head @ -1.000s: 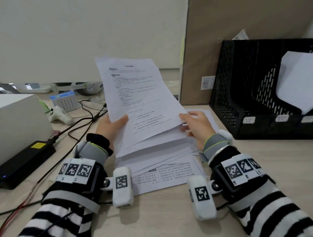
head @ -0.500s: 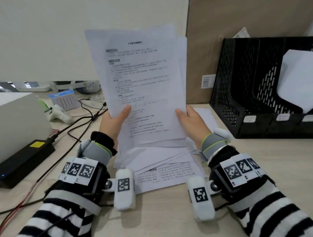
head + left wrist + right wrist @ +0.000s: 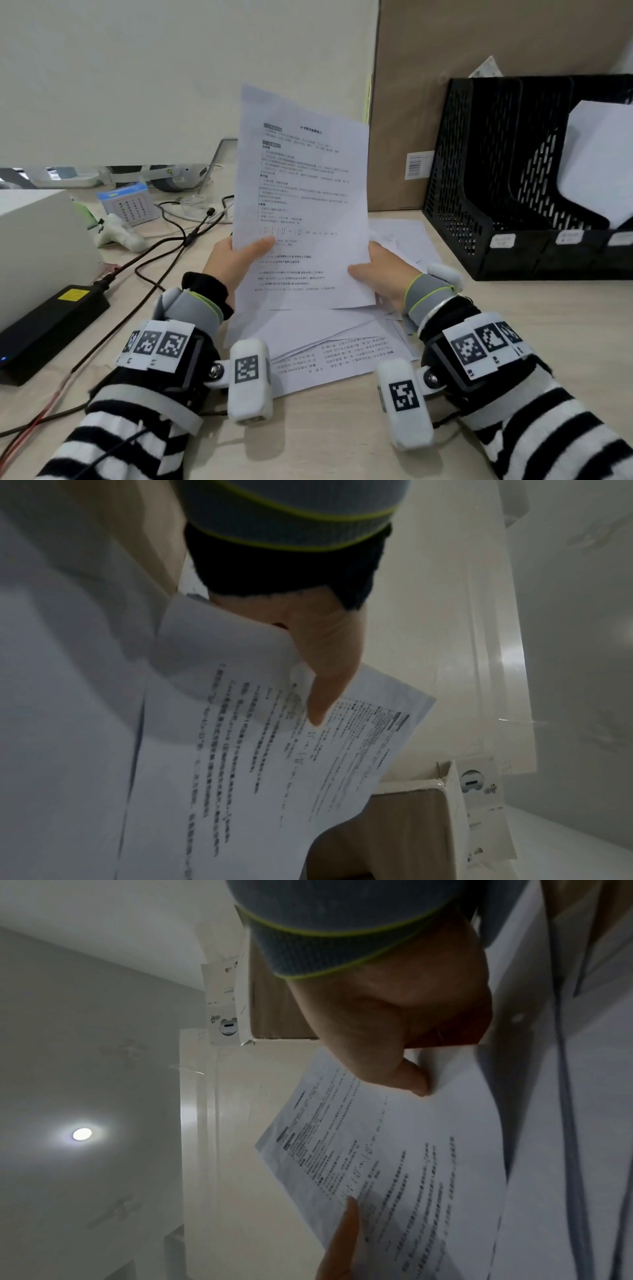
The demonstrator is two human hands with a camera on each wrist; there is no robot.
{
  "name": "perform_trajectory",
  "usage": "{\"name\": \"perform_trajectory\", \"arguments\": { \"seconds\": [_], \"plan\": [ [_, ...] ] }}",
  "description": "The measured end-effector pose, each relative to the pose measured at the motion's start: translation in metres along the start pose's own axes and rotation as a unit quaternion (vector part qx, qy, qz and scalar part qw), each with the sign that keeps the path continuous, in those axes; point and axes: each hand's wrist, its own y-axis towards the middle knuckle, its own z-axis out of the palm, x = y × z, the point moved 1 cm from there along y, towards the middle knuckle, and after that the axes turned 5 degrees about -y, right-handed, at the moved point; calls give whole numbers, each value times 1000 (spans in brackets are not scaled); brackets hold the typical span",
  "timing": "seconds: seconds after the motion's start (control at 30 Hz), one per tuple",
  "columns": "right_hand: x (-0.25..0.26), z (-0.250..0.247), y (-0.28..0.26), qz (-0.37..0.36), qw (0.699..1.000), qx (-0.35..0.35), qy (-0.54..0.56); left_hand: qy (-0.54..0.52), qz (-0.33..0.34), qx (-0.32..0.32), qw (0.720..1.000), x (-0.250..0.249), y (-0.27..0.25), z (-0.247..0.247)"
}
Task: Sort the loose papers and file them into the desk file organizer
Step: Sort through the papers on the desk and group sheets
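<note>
Both hands hold a small stack of printed sheets upright above the desk. My left hand pinches its left edge, thumb on the front; in the left wrist view that thumb presses the printed sheets. My right hand grips the lower right edge, and the right wrist view shows its thumb on the printed sheets. More loose papers lie fanned on the desk below. The black mesh file organizer stands at the right with a white sheet in one slot.
A black power brick and cables lie at the left beside a white box. A small calendar and a white device sit behind. A brown board leans behind the organizer.
The held sheets rose from a slanted lift off the pile to upright, then shifted right and slightly lower. My right hand moved from the pile onto the stack's right edge.
</note>
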Motion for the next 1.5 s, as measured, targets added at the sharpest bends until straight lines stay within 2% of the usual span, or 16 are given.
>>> {"name": "perform_trajectory", "arguments": {
  "seconds": [0.1,0.23,0.33,0.4,0.57,0.73,0.97,1.17,1.23,1.27,1.3,1.37,1.4,1.43,1.5],
  "plan": [
    [-2,2,4,-13,999,-3,34,23,5,-33,999,3,4,-4],
    [1,-10,5,-34,991,-123,46,11,9,-149,989,2,11,-17],
    [-7,-23,10,-5,984,-177,8,37,-6,-228,973,2,16,-31],
    [-13,-27,11,29,986,-163,-35,45,-29,-252,966,5,20,-38],
    [-16,-33,10,70,981,-135,-121,58,-80,-252,963,10,25,-43],
    [-16,-36,9,69,977,-135,-147,72,-133,-199,968,24,40,-47],
    [-14,-42,10,49,971,-214,-91,103,-147,-168,969,23,37,-42],
    [-15,-47,9,91,969,-125,-192,78,-138,-173,972,27,41,-47],
    [-12,-52,9,77,963,-157,-207,69,-125,-184,972,24,41,-47],
    [-12,-57,9,63,957,-202,-196,69,-118,-194,971,22,41,-47],
    [-12,-61,8,44,949,-267,-160,70,-109,-204,970,20,40,-47],
    [-12,-67,4,-40,915,-400,-31,68,-96,-212,970,19,41,-48],
    [-9,-68,2,-100,899,-424,35,57,-95,-206,972,19,41,-47],
    [-4,-66,0,-159,891,-416,93,41,-99,-197,974,19,39,-45],
    [5,-59,-1,-247,894,-336,164,8,-108,-171,979,19,38,-41]
  ]
}}
